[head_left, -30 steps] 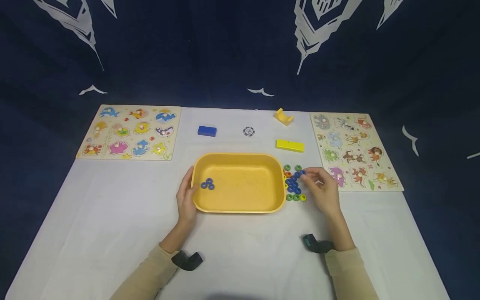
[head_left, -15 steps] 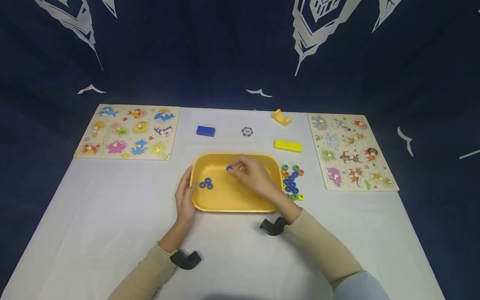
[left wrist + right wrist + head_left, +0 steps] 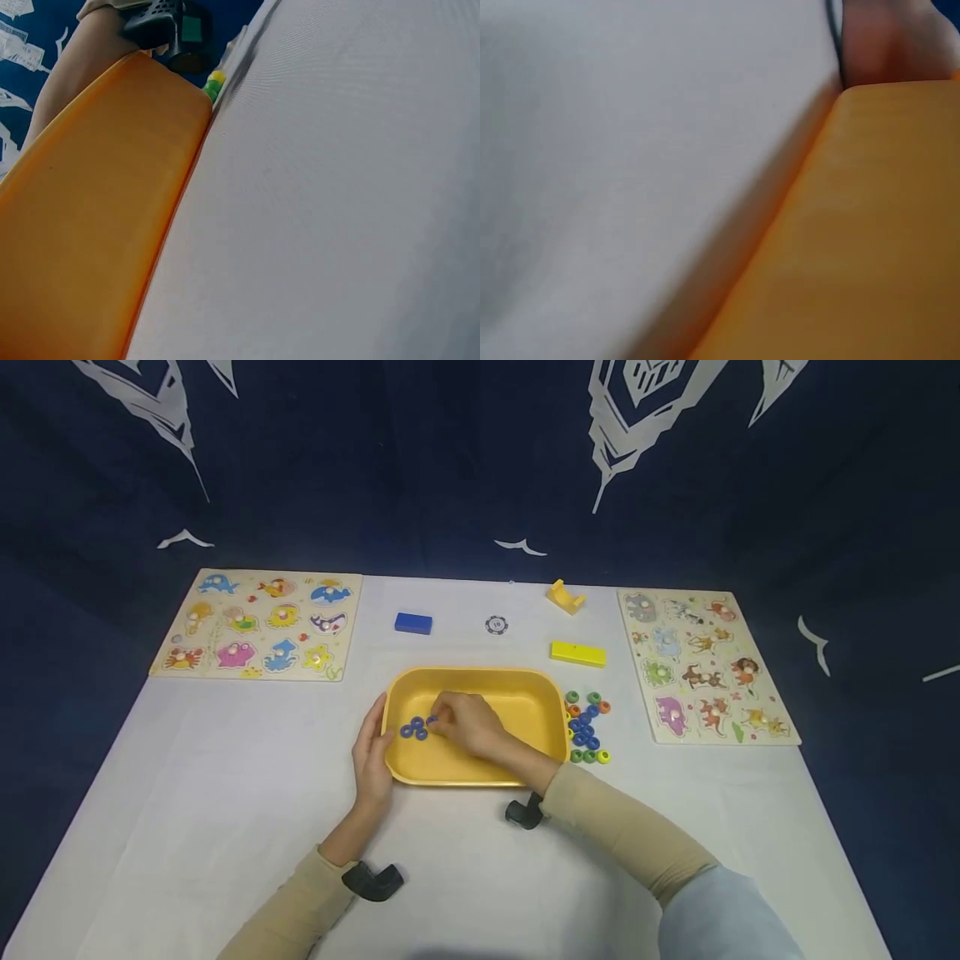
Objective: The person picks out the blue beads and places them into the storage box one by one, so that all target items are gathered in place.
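A yellow plastic tray (image 3: 525, 697) stands mid-table, its outer wall (image 3: 105, 210) filling the left of the left wrist view. My left hand (image 3: 372, 760) grips the tray's left end, thumb at the rim and fingers along the outside. Inside the tray, my right hand (image 3: 468, 724) pinches a blue bead (image 3: 431, 720) low over the floor. Just left of those fingertips, several blue beads (image 3: 417, 728) lie in a small cluster. Outside the tray's right end is a loose group of blue beads (image 3: 585, 727), with green, orange and yellow ones around them.
Animal peg puzzles lie at the back left (image 3: 255, 627) and back right (image 3: 708, 668). Behind the tray are a blue block (image 3: 413, 623), a poker chip (image 3: 497, 625), a yellow bar (image 3: 578, 654) and a yellow curved piece (image 3: 566, 597). A dark patterned cloth (image 3: 420, 460) hangs behind.
My right hand took a blue bead from the group on the right and carried it left into the tray, down beside the cluster. My left hand stayed on the tray.
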`<state>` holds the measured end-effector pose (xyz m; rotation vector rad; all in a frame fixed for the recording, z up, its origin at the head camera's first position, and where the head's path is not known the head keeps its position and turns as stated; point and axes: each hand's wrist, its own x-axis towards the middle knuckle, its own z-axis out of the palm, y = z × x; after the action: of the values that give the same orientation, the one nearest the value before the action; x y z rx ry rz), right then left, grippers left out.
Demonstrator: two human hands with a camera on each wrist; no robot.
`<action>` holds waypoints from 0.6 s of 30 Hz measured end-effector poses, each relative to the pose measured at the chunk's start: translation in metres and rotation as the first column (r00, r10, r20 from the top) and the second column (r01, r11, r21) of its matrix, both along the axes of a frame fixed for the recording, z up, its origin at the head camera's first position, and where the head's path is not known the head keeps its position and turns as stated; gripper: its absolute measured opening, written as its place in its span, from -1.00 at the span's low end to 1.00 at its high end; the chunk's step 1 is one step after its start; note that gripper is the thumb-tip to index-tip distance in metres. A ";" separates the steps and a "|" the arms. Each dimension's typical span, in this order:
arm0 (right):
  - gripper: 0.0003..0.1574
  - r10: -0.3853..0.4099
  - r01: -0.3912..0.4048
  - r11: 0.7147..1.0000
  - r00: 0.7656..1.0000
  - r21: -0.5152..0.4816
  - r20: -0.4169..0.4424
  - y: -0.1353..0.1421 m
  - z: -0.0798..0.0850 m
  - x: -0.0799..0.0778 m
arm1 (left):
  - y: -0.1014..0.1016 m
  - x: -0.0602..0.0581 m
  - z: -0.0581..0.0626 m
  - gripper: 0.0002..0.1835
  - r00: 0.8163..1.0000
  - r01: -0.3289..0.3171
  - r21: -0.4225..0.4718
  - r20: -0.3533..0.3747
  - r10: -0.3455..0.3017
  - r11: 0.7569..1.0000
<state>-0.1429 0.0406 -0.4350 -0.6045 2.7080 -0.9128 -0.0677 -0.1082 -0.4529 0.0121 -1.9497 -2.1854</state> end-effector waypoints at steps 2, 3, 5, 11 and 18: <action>-0.73 0.011 -0.011 0.999 1.000 -0.030 0.004 -0.001 -0.001 0.000 | 0.000 0.000 0.000 -0.44 1.000 -0.005 -0.007 0.004 0.005 1.000; -0.69 0.014 -0.014 0.999 1.000 -0.042 0.000 0.000 -0.001 0.001 | 0.000 0.000 0.001 -0.44 1.000 -0.007 -0.008 0.006 0.007 1.000; -0.63 0.006 -0.007 0.998 1.000 -0.070 -0.017 0.003 0.003 0.003 | 0.001 0.001 0.001 -0.44 1.000 -0.008 -0.011 0.008 0.008 1.000; -0.60 -0.046 0.004 0.968 0.986 -0.252 -0.161 0.029 0.023 0.020 | 0.003 0.002 0.003 -0.44 1.000 -0.008 -0.016 0.013 0.008 1.000; -0.57 -0.193 0.037 0.891 0.933 -0.452 -0.305 0.099 0.038 0.033 | 0.001 0.001 0.003 -0.44 1.000 -0.013 -0.018 0.010 0.013 1.000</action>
<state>-0.1097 0.1397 -0.3970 -0.7499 2.8714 -1.6206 -0.0665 -0.1067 -0.4502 0.0336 -1.9684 -2.1640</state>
